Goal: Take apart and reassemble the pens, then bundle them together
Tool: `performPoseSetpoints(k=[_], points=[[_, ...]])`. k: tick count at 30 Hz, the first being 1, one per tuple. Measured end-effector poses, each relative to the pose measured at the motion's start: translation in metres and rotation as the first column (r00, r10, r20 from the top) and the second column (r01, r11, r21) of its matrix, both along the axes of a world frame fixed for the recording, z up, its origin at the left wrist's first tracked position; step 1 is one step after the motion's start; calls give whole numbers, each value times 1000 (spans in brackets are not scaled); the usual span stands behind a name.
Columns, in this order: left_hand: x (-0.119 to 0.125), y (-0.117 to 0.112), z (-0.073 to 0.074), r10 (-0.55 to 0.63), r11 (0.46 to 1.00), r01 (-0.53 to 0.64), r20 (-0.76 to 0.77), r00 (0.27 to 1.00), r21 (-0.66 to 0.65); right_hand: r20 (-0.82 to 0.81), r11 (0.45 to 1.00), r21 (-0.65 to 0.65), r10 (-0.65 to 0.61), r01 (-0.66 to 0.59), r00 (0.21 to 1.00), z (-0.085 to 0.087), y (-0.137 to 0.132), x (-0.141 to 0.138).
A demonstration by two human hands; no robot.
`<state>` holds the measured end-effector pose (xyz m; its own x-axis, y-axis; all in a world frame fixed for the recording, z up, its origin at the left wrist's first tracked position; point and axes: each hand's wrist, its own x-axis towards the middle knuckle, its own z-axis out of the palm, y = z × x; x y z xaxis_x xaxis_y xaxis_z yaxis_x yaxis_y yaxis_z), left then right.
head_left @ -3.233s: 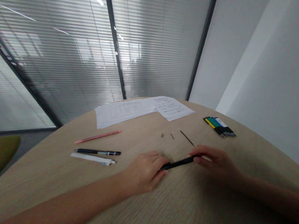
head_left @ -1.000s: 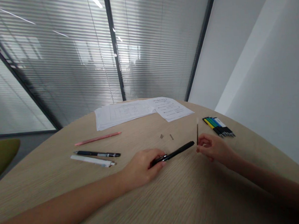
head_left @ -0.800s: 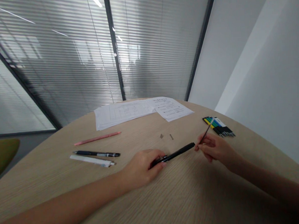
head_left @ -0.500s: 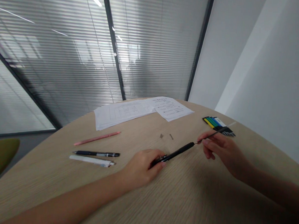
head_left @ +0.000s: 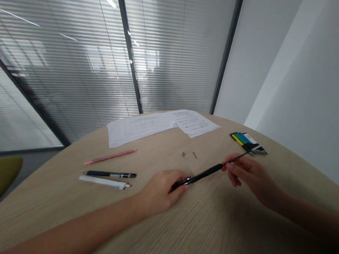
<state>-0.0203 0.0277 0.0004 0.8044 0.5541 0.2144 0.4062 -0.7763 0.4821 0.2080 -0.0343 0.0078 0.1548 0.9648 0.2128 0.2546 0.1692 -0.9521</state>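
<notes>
My left hand (head_left: pixel 163 190) is closed around the rear part of a black pen barrel (head_left: pixel 206 173), which slants up to the right just above the table. A shiny clip shows near my left thumb. My right hand (head_left: pixel 250 174) pinches a thin dark pen refill (head_left: pixel 243 154) between thumb and fingers. The refill's inner end is at the barrel's open right end; its other end points up right, over the row of pens. How deep it sits inside is hidden. Beyond the barrel lie two tiny dark pieces, one a small piece (head_left: pixel 194 155) like a spring.
On the left lie a pink pen (head_left: pixel 110 157), a black pen (head_left: pixel 109 174) and a white pen (head_left: pixel 103 181). Printed papers (head_left: pixel 141 130) rest at the table's far edge. Several coloured pens (head_left: pixel 244 140) lie side by side at the right.
My right hand has moved slightly left with the refill. The gap between the fingers and the barrel's open end has closed. My left hand is nearly unmoved.
</notes>
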Motion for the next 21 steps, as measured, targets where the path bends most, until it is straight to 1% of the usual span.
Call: performPoseSetpoints(k=[4, 9, 11, 15, 17, 18, 19, 20, 21], points=[[0, 0, 0, 2, 1000, -2, -4, 1000, -2, -11, 1000, 4, -22, 22, 1000, 0, 1, -1], [1, -2, 2, 11, 1000, -11, 1, 1000, -4, -41, 996, 60, -66, 69, 997, -2, 2, 4], [1, -2, 2, 19, 1000, -19, 3, 1000, -6, -49, 995, 85, -54, 58, 997, -3, 1, 6], [1, -2, 2, 23, 1000, -23, 4, 1000, -6, -38, 990, 138, 14, -9, 999, -4, -1, 10], [1, -1, 2, 23, 1000, -23, 12, 1000, -11, 49, 987, 159, 19, -26, 999, -4, 0, 12], [1, -1, 2, 25, 1000, -25, 17, 1000, -15, 141, 986, 164, 9, -32, 990, -5, 1, 13], [1, -2, 2, 28, 999, -28, 22, 999, -20, 271, 986, 166, -14, -32, 963, -5, 2, 15], [1, -2, 3, 33, 999, -32, 27, 999, -22, 425, 983, 182, -54, -27, 904, -6, 4, 18], [1, -2, 3, 39, 999, -39, 29, 999, -24, 582, 975, 222, -116, -21, 805, -7, 6, 21]])
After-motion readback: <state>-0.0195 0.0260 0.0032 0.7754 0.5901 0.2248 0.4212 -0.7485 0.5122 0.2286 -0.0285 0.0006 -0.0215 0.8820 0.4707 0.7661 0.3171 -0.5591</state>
